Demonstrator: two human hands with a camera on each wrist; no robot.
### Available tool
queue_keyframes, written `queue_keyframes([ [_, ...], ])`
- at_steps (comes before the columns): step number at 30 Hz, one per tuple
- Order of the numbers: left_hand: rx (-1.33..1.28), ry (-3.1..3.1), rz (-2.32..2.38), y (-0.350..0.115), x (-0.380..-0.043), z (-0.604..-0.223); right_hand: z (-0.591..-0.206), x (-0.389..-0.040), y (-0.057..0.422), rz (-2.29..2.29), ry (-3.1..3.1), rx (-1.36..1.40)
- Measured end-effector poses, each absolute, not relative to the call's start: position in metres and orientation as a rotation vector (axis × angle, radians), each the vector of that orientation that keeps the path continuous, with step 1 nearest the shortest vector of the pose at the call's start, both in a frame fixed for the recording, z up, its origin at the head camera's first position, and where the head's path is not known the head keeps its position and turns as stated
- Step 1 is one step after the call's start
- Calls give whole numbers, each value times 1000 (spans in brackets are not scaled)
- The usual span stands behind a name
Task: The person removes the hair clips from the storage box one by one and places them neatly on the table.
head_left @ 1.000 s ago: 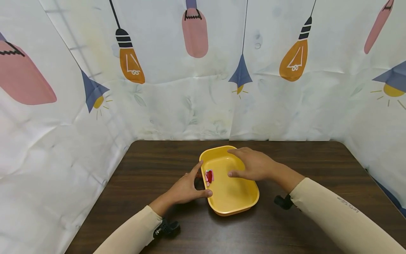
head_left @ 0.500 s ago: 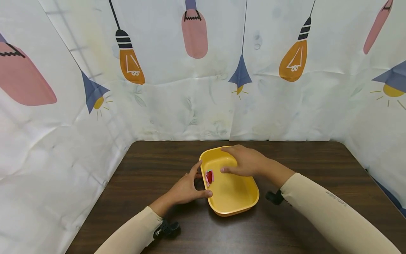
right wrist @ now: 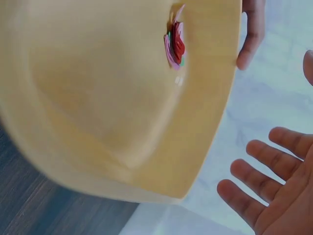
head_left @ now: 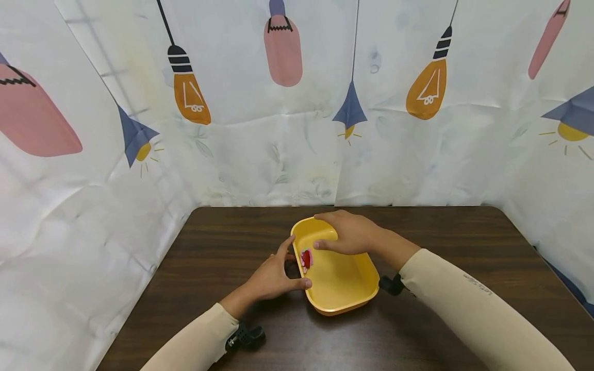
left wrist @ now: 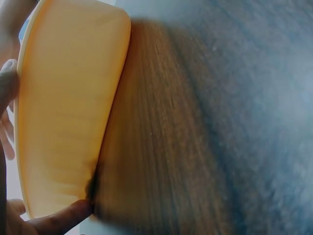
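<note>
A yellow tray (head_left: 341, 281) with rounded corners and raised sides stands on the table, turned slightly. Inside it, against the left wall, lies a small bunch of red, pink and green thin strands (right wrist: 176, 43), perhaps elastic bands; the exact kind is unclear. My left hand (head_left: 269, 275) rests at the tray's left side with thumb and index finger spread, the thumb tip over the rim. In the left wrist view a fingertip (left wrist: 80, 209) touches the outer wall low down. Above the tray's far right part hovers my right hand (head_left: 350, 232), fingers extended, holding nothing.
The tray stands on a dark wood-grain table (head_left: 223, 247). A white cloth (head_left: 260, 170) printed with lamps and bulbs hangs behind it and at both sides. Black wrist mounts (head_left: 246, 337) sit below both hands, over beige sleeves (head_left: 478, 304).
My right hand has moved left across the tray's far part, nearer the bunch of strands. The left hand, the tray and the bunch have stayed almost in place.
</note>
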State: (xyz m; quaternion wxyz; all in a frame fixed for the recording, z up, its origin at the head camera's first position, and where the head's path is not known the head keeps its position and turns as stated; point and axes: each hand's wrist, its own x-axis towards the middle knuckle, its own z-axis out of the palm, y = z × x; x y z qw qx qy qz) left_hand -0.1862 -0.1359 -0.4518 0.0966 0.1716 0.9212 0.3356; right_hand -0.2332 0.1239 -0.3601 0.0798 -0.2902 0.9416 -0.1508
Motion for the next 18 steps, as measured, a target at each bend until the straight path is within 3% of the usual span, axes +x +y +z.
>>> queue_keyframes([
  [18, 478, 2801, 995, -127, -182, -451, -372, -244, 112, -473, 2765, -930],
])
